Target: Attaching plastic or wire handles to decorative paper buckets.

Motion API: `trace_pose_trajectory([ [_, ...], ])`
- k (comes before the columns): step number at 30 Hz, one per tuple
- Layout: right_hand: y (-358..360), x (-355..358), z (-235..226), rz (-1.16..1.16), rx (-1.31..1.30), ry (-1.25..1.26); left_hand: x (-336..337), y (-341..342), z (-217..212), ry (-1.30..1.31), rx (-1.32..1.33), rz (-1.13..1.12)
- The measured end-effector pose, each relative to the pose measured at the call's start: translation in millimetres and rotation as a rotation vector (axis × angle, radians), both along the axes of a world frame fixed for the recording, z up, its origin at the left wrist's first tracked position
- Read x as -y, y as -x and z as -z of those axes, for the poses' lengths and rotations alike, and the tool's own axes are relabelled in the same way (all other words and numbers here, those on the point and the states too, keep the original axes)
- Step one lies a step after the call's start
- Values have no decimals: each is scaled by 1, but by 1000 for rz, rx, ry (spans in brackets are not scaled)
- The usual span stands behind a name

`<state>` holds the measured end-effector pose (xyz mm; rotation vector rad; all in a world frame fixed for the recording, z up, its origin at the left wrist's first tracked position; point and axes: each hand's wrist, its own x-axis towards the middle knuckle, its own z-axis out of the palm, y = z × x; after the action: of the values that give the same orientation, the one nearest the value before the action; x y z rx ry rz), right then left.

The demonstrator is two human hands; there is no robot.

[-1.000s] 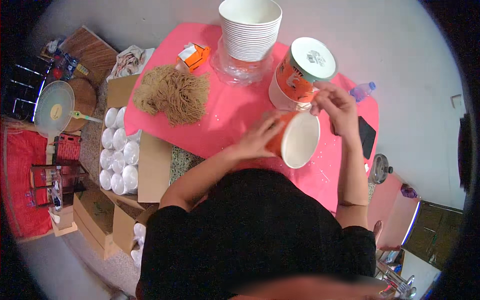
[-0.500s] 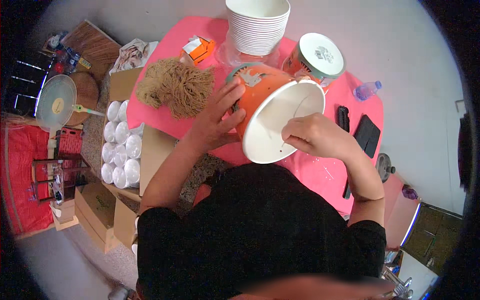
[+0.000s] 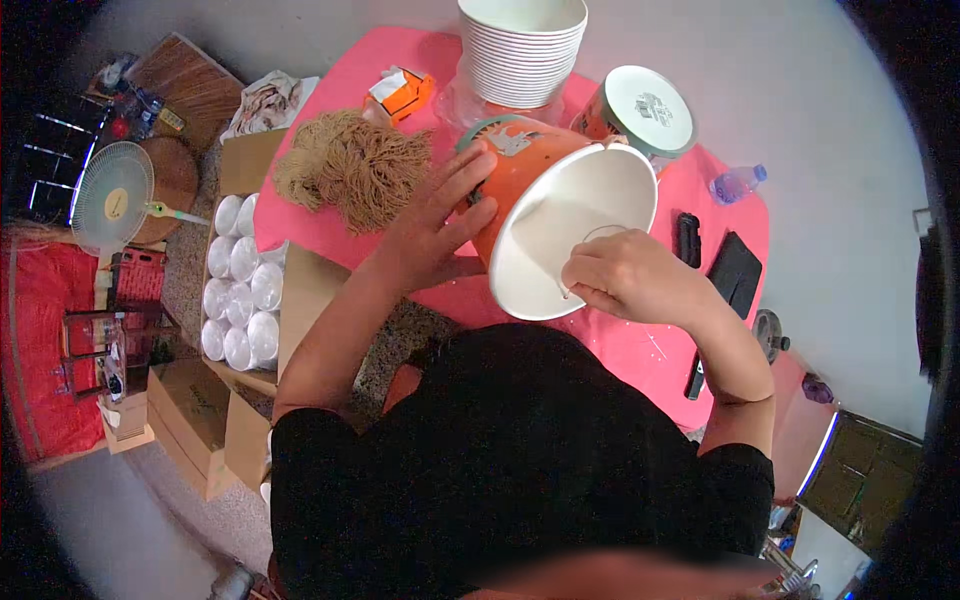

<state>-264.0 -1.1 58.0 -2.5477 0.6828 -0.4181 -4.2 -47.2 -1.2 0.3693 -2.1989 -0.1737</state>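
Observation:
An orange paper bucket (image 3: 540,150) with a white inside and a green base band lies tipped over the pink-covered table, its mouth toward me. My left hand (image 3: 435,225) steadies it from the left, fingers spread against its outer wall. At the lower right of the mouth, my right hand (image 3: 630,275) is closed, pinching a thin pale cord (image 3: 603,229) close to the rim. Part of that cord loops above the fingers inside the bucket; its other end is hidden. A tangled bundle of tan cord (image 3: 360,168) rests left of the bucket.
Behind stand a tall stack of white buckets (image 3: 523,60) and an upside-down lidded bucket (image 3: 648,110). An orange tissue pack (image 3: 405,95), a water bottle (image 3: 737,184) and black items (image 3: 735,272) lie about. A carton of clear-wrapped white cups (image 3: 240,285) stands left.
My right hand has drawn the cord toward the rim, so a shorter, curved loop now shows inside. The bucket has tilted slightly; my left hand stays on it.

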Motion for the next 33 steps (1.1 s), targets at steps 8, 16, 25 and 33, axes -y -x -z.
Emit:
trace_pose_trajectory([
  [8,-1,3,2,-32,-66,15,3,1,0,7,2,-12],
  [16,2,9,13,-98,109,-87,6,-6,6,-74,29,-33],
  [25,-8,18,48,38,202,-262,12,-8,55,-686,153,-250],
  [33,-39,16,116,555,406,-581,-31,24,115,-844,-365,-422],
])
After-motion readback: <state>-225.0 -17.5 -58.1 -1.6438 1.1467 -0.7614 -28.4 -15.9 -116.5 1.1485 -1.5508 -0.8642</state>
